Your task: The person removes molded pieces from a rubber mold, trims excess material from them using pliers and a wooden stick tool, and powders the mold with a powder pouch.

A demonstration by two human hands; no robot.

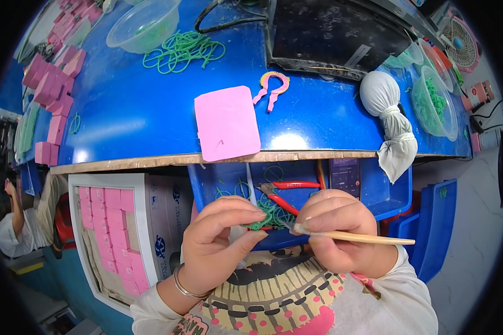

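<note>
Between thumb and fingers, my left hand (221, 234) pinches a small green piece (258, 224). My right hand (341, 231) grips a tool with a pale wooden handle (374, 239); its thin tip points left towards the green piece, a little apart from it. Just beyond both hands is a blue drawer tray (391, 190) with green strands, red-handled cutters (296, 185) and a dark purple box (345, 176). On the blue table (151, 117) lie a flat pink block (227, 124) and a pink horseshoe-shaped piece (273, 86).
Green bands (187, 51) lie by a clear bowl (142, 28). A tied white cloth bundle (381, 100) stands at the table edge. Pink blocks (56, 89) line the left; a box of pink pieces (114, 223) stands below. Another person (25, 223) sits far left.
</note>
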